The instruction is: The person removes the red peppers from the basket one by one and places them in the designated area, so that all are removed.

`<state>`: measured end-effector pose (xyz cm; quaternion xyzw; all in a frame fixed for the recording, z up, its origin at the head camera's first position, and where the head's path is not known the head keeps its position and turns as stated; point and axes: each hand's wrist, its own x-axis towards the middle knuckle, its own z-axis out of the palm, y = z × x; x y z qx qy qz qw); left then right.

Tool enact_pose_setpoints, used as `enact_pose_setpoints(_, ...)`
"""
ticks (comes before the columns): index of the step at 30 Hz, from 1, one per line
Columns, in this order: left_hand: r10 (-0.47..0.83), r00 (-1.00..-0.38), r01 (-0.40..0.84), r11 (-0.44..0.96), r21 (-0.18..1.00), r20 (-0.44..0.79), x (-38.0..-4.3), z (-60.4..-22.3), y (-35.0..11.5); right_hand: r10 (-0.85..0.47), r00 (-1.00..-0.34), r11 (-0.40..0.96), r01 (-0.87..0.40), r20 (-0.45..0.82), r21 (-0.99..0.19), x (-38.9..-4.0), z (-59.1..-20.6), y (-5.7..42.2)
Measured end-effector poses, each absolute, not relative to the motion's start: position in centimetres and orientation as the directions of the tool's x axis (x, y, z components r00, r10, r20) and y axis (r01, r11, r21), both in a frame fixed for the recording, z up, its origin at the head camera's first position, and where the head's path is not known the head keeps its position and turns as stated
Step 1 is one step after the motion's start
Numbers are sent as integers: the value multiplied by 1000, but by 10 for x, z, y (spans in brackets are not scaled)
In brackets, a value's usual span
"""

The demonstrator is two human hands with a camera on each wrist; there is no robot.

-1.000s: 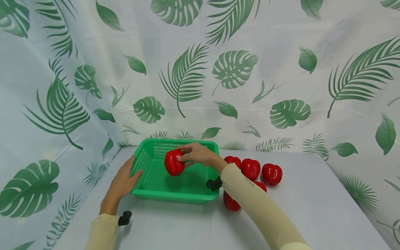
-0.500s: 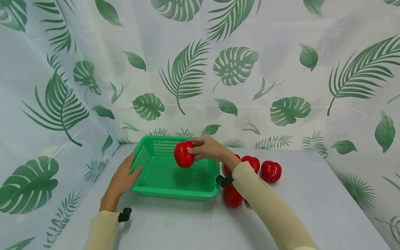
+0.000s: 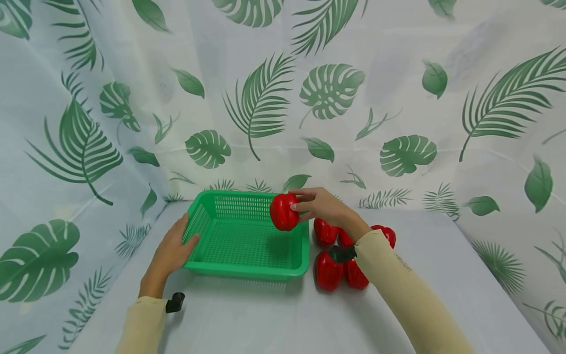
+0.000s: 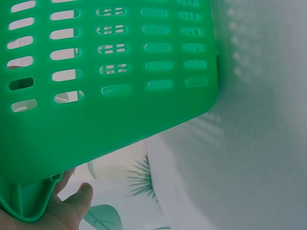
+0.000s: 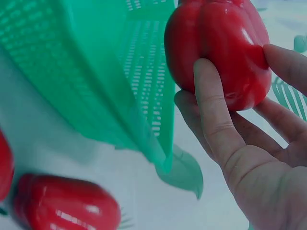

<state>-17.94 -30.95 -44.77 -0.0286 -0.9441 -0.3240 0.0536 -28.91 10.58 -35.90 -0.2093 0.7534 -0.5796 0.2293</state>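
Note:
My right hand (image 3: pixel 325 205) pinches a red bell pepper (image 3: pixel 284 212) between thumb and fingers, above the right back part of a green plastic basket (image 3: pixel 245 272). In the right wrist view, the thumb lies across the near side of the bell pepper (image 5: pixel 220 48) and the fingertips reach round it. At the basket's left side my left hand (image 3: pixel 171 248) holds the rim, thumb over the edge and fingers along the outside. The left wrist view shows the slotted basket wall (image 4: pixel 120 124) with part of the left hand (image 4: pixel 67 206) below its rim; the remaining fingers are hidden.
Several more red bell peppers (image 3: pixel 328 271) stand on the white table (image 3: pixel 247 319) right of the basket, partly behind my right wrist and sleeve. A leaf-printed white curtain (image 3: pixel 274 98) rises close behind the basket and along the left side.
My right hand has moved right with the bell pepper, from over the basket's middle to near its right side. My left hand stays on the rim.

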Motion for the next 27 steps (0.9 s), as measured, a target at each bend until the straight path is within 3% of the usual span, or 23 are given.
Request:
enact_pose_setpoints(15, 29, -994, 85, 800, 594, 102, -179, -446, -307, -498, -859, 348, -71, -120, -935, -278, -360, 170)
enact_pose_setpoints(27, 31, -996, 76, 805, 588, 86, -181, -447, -308, -403, -909, 416, -74, -110, -906, -249, -359, 230)
